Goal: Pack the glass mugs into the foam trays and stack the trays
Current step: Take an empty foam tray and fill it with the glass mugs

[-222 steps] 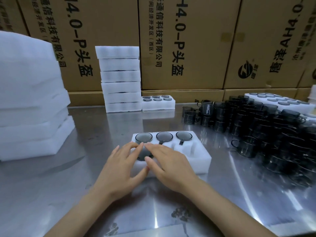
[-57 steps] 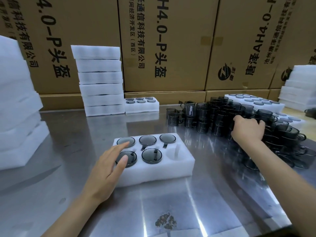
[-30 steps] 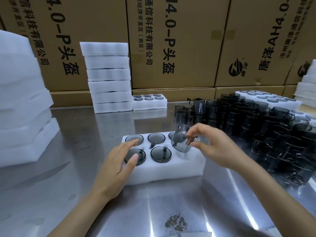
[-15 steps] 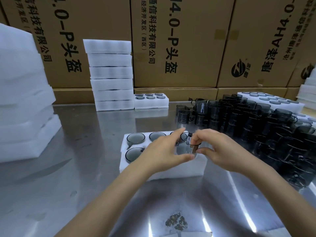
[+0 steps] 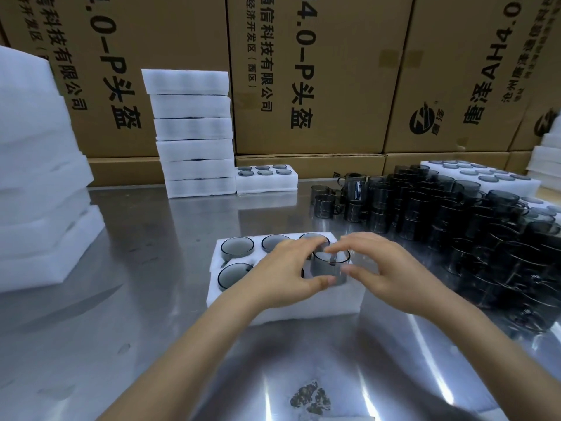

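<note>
Both hands point(image 5: 334, 268) cup a mug point(image 5: 330, 266) at the tray's point(image 5: 273, 311) right edge.

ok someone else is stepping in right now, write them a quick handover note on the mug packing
Left hand: thumb and fingers curled around the glass mug, steadying it.
Right hand: fingers arched over the mug's rim, touching or nearly so; grip unclear.
The mug stands upright, partly sunk in the near-right slot of the foam tray.
Done: four other mugs visibly seated; the near-middle slot is hidden by the left hand.
Left: press this mug fully down, then add the tray to a stack, perhaps the packed stack at the back.
Loose mugs wait on the right; empty trays on the left.
</note>
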A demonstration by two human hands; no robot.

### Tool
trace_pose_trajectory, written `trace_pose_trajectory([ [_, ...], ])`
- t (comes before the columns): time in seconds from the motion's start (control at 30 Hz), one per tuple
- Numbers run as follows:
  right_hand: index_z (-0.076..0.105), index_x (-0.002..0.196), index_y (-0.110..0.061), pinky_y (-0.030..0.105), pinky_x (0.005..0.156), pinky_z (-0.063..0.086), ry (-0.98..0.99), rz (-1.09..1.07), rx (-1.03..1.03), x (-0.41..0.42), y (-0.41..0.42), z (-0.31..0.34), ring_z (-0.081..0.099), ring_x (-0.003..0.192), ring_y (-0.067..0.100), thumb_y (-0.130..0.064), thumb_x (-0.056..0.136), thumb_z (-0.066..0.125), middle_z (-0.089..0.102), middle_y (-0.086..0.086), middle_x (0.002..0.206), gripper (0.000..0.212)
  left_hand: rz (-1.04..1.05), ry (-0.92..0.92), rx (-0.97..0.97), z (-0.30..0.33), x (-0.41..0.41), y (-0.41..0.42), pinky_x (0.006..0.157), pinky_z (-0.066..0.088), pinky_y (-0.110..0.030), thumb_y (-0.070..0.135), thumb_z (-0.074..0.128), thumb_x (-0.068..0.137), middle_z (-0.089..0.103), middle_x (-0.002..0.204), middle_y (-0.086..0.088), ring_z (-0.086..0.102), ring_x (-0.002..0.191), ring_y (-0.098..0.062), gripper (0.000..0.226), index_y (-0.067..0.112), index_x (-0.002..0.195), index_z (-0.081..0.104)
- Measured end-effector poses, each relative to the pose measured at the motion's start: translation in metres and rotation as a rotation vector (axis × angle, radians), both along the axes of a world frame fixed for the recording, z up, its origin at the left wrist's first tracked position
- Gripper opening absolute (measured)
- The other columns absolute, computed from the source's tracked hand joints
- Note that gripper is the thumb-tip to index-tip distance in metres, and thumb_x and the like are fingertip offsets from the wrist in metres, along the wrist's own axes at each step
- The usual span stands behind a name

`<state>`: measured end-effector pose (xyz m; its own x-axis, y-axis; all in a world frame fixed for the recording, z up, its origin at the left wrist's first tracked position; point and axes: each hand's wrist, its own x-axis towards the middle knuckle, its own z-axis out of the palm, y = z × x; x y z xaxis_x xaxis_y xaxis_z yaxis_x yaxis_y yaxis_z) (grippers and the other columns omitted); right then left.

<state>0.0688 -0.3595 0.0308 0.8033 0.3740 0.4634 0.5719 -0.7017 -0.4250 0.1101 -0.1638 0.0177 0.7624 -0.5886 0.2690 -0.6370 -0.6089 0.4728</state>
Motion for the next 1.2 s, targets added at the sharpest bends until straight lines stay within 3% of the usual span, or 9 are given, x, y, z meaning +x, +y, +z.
trace_pose_trajectory([
  [0.13, 0.046, 0.128, -0.042, 0.026, 0.113, 0.027, -0.022, -0.044, 0.214, -0.010, -0.004, -0.008, 0.036, 0.133, -0.002, -0.033, 0.090, 0.047, 0.048, -0.025, 0.135, 0.039, -0.006, -0.130, 0.037, -0.001, -0.009, 0.011, 0.114, 0.022, -0.027, 0.058, 0.058, 0.083, 0.027, 0.153, 0.017, 0.022, 0.139, -0.004, 0.086, 0.026, 0.151, 0.017],
  [0.33, 0.026, 0.135, -0.053, 0.021, 0.117, 0.010, 0.125, -0.049, -0.080, -0.016, -0.003, -0.039, 0.006, 0.141, -0.010, -0.034, 0.098, 0.042, 0.015, -0.031, 0.149, 0.045, -0.027, -0.299, 0.346, -0.016, -0.019, 0.022, 0.114, -0.014, -0.027, 0.069, 0.039, 0.086, -0.003, 0.157, 0.019, -0.006, 0.144, 0.001, 0.084, 0.031, 0.152, 0.004],
  [0.57, 0.030, 0.138, -0.052, 0.021, 0.117, 0.009, 0.097, -0.130, -0.320, -0.010, -0.003, -0.032, 0.006, 0.141, -0.008, -0.047, 0.097, 0.034, 0.015, -0.033, 0.147, 0.042, -0.001, -0.326, 0.393, -0.013, -0.015, 0.017, 0.111, -0.015, -0.026, 0.066, 0.043, 0.086, 0.015, 0.158, 0.013, 0.004, 0.146, -0.005, 0.079, 0.026, 0.150, 0.022],
  [0.67, 0.021, 0.135, -0.060, 0.019, 0.116, 0.009, 0.098, -0.135, -0.331, -0.012, -0.002, -0.033, 0.003, 0.140, -0.012, -0.061, 0.090, 0.025, 0.009, -0.037, 0.147, 0.046, 0.003, -0.295, 0.400, -0.012, -0.018, 0.019, 0.113, -0.013, -0.029, 0.065, 0.041, 0.087, 0.010, 0.159, 0.013, 0.003, 0.146, -0.005, 0.079, 0.027, 0.151, 0.016],
  [0.83, 0.012, 0.141, -0.053, 0.006, 0.110, 0.006, 0.231, -0.087, 0.026, -0.016, -0.002, -0.051, -0.001, 0.136, -0.019, -0.068, 0.077, 0.041, 0.000, -0.036, 0.149, 0.072, 0.120, -0.354, 0.355, -0.020, -0.031, 0.027, 0.116, -0.009, -0.033, 0.068, 0.034, 0.087, 0.004, 0.159, 0.016, 0.002, 0.146, -0.006, 0.082, 0.032, 0.151, -0.003],
  [0.93, 0.018, 0.148, -0.037, 0.016, 0.109, 0.024, 0.350, -0.224, 0.267, -0.014, -0.010, -0.056, 0.027, 0.136, -0.003, -0.063, 0.063, 0.060, 0.024, -0.018, 0.150, 0.098, 0.241, -0.425, 0.143, -0.026, -0.044, 0.054, 0.117, 0.011, -0.035, 0.075, 0.041, 0.078, 0.018, 0.156, 0.016, 0.016, 0.145, -0.008, 0.091, 0.031, 0.151, 0.008],
  [1.0, 0.024, 0.147, -0.030, 0.022, 0.106, 0.035, 0.460, -0.222, 0.347, -0.012, -0.012, -0.056, 0.044, 0.126, 0.003, -0.057, 0.061, 0.068, 0.041, -0.015, 0.140, 0.100, 0.361, -0.297, -0.059, -0.031, -0.050, 0.080, 0.114, 0.018, -0.026, 0.080, 0.051, 0.065, 0.017, 0.154, 0.018, 0.018, 0.141, -0.001, 0.105, 0.032, 0.150, 0.010],
  [1.1, 0.051, 0.132, -0.020, 0.007, 0.081, 0.044, 0.540, -0.095, 0.466, -0.007, -0.002, -0.050, 0.060, 0.103, -0.007, -0.041, 0.072, 0.070, 0.066, -0.021, 0.113, 0.066, 0.465, 0.131, -0.265, -0.037, -0.053, 0.107, 0.108, 0.021, -0.016, 0.083, 0.062, 0.055, 0.017, 0.147, 0.030, 0.020, 0.133, 0.010, 0.120, 0.034, 0.150, 0.008],
  [1.2, 0.063, 0.115, -0.035, 0.011, 0.077, 0.048, 0.603, -0.039, 0.602, -0.005, 0.012, -0.044, 0.063, 0.099, -0.005, -0.050, 0.077, 0.064, 0.069, -0.021, 0.107, 0.041, 0.273, 0.220, -0.350, -0.046, -0.049, 0.106, 0.105, 0.035, -0.017, 0.061, 0.076, 0.063, 0.042, 0.132, 0.042, 0.039, 0.123, 0.018, 0.091, 0.043, 0.139, 0.029],
])
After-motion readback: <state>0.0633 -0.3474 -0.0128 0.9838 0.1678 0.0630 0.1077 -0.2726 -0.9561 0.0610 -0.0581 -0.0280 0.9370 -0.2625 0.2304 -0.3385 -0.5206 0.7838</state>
